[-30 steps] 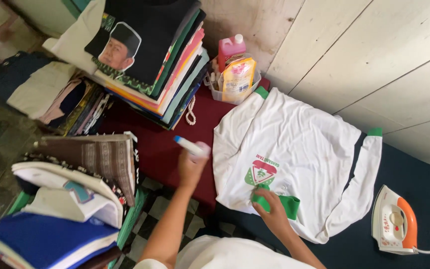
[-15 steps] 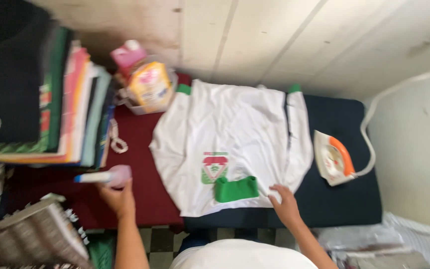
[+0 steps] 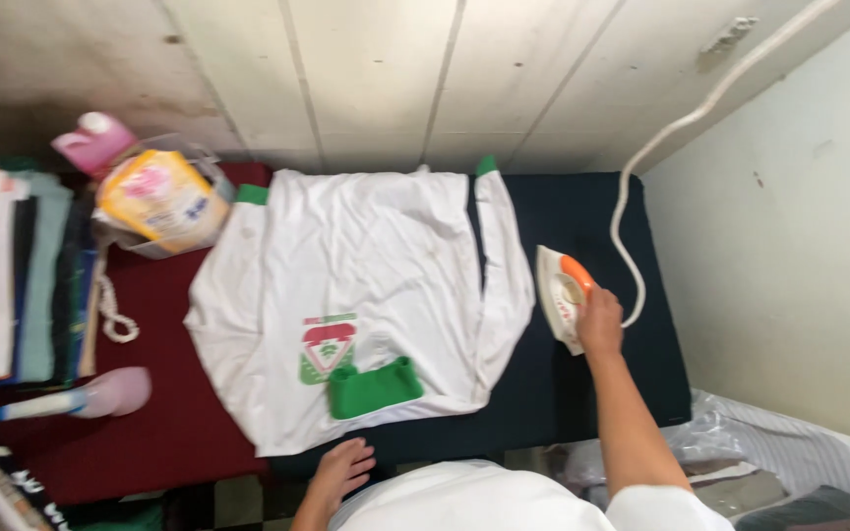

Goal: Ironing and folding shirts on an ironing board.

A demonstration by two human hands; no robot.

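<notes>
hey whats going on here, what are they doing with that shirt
A person stands at a padded ironing surface with a white shirt with green trim spread flat on it. Their right hand grips the orange handle of an iron standing just right of the shirt, its cord running up the wall. Their left hand rests open at the near edge, below the shirt's green collar. A pink spray bottle lies to the left, near a stack of folded clothes.

The shirt [image 3: 356, 295] is laid flat on the bench [image 3: 582, 393]. The iron [image 3: 563, 295] is set right of it, the spray bottle [image 3: 81, 396] left.
</notes>
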